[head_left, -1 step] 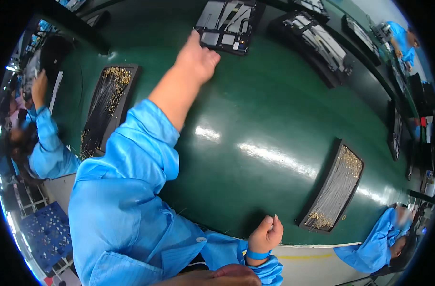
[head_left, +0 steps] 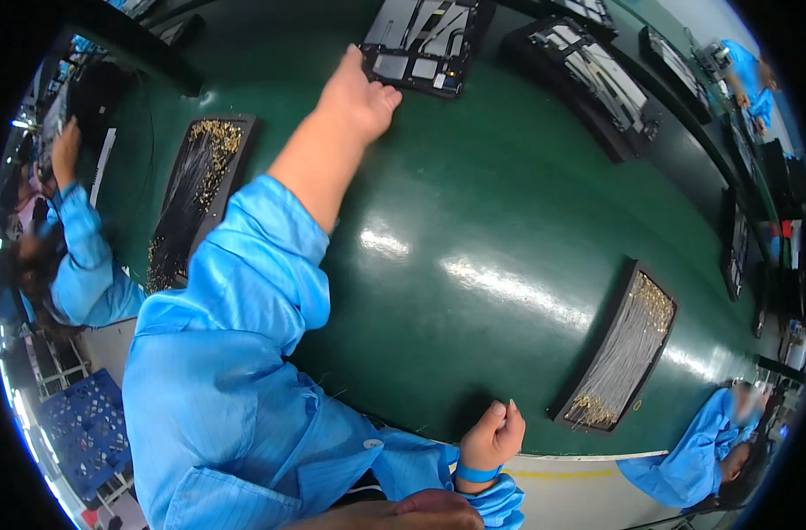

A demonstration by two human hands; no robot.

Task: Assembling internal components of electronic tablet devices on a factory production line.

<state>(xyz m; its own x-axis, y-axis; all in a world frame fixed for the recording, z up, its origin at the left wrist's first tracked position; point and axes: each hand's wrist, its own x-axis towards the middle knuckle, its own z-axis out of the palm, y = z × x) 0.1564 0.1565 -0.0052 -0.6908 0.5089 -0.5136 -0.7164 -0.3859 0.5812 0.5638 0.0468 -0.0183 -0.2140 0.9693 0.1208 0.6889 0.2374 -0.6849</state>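
Note:
My left hand (head_left: 354, 97) reaches far forward to the near left corner of an opened flat electronic device (head_left: 425, 66) with silver and black inner parts. One digit stretches out along its left edge; the others bend at its near edge, apart from that digit. The hand looks open, and nothing shows within it. My right hand (head_left: 491, 437), with a blue band at the wrist, is closed near the table's front edge. Thumb and finger press together in a pinch; whatever they hold is too small to make out.
A dark tray of thin cables with gold-coloured ends (head_left: 200, 199) lies on the left; a similar cable tray (head_left: 624, 353) is on the right. Another opened device (head_left: 588, 84) stands in the far-right row. Co-workers in blue sit left (head_left: 90, 265) and right (head_left: 685, 464) of the green table (head_left: 482, 212).
My left hand has shifted slightly forward and left along the device's corner. The right hand stays in its pinch at the same place.

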